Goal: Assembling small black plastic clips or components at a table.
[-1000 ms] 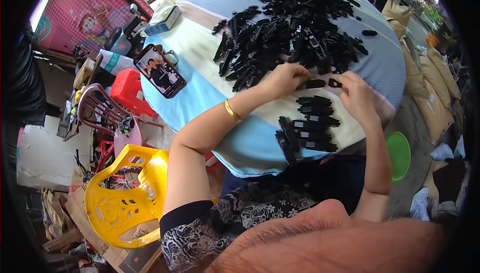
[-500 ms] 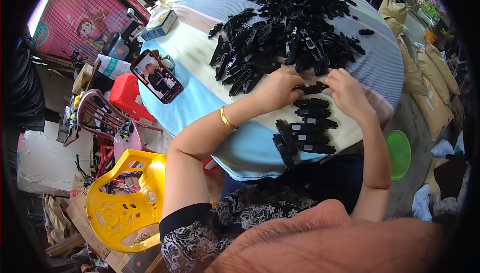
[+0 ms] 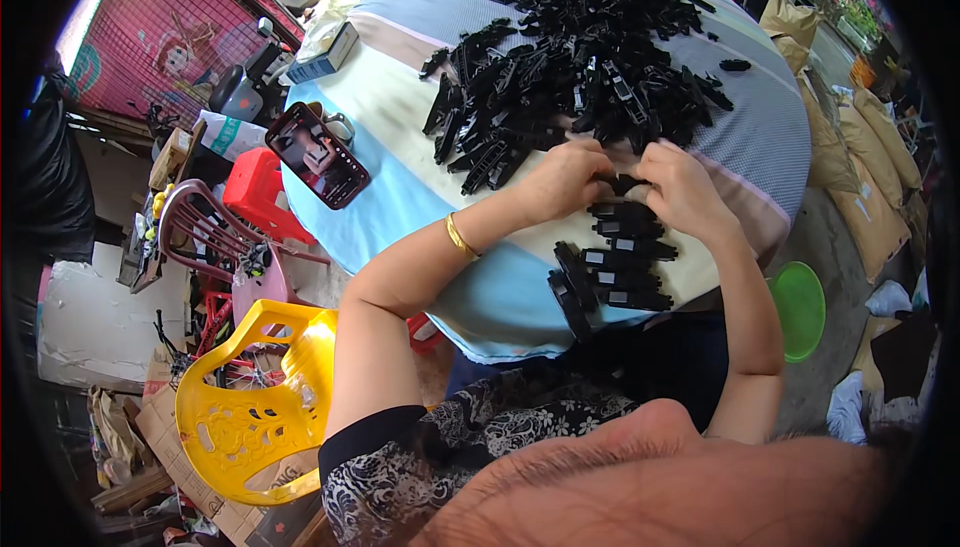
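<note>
The person's left hand and right hand meet over the table, fingers curled in and pinched on opposite ends of a small black part. Little of that part shows between the fingertips, so its exact shape cannot be told. It sits between the large black pile on the far side and a column of black pieces on the near side. Left of the column's near end, two more black pieces lie at a slant, side by side. A gold bracelet circles the left wrist.

A striped cloth in blue, cream and grey covers the round table. Toward its left edge a phone with a lit screen is propped at a tilt, and a box lies farther off. A yellow chair stands near left; a green basin is right of the table.
</note>
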{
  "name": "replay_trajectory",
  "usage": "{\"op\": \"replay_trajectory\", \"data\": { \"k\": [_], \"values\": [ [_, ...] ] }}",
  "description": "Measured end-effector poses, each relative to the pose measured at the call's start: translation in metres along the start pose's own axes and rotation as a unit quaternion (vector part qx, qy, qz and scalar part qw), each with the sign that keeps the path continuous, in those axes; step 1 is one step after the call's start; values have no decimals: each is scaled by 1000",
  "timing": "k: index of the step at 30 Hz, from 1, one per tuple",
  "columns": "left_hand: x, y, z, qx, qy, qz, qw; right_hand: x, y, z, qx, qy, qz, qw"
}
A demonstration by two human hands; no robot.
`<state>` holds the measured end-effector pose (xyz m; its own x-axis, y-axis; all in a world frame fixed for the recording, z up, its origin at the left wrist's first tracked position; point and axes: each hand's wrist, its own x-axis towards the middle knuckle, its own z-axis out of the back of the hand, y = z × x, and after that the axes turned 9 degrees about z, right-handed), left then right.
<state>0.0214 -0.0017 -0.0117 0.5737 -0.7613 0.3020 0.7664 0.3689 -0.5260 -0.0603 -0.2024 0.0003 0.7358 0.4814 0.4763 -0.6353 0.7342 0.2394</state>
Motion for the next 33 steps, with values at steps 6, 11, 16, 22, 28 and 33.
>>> {"op": "replay_trajectory", "data": {
  "k": [6, 11, 16, 22, 28, 33],
  "values": [
    [-3, 23, 39, 283, -60, 59, 956, -20, -12, 23, 40, -52, -84, 994],
    [-2, 28, 30, 361, -67, 74, 927, -27, -38, 27, -111, -103, -147, 977],
    [3, 0, -10, 161, -88, -36, 982, -22, -42, 13, -121, -65, -84, 987],
    [-2, -17, 0, 18, -31, -88, 995, -24, -45, 12, -107, -60, -108, 987],
    [-4, -9, 0, -76, -9, 28, 997, -30, -45, 19, -135, -66, -152, 977],
    [-4, -9, -9, -48, -4, 21, 999, -16, -13, 23, -58, -125, -138, 981]
  ]
}}
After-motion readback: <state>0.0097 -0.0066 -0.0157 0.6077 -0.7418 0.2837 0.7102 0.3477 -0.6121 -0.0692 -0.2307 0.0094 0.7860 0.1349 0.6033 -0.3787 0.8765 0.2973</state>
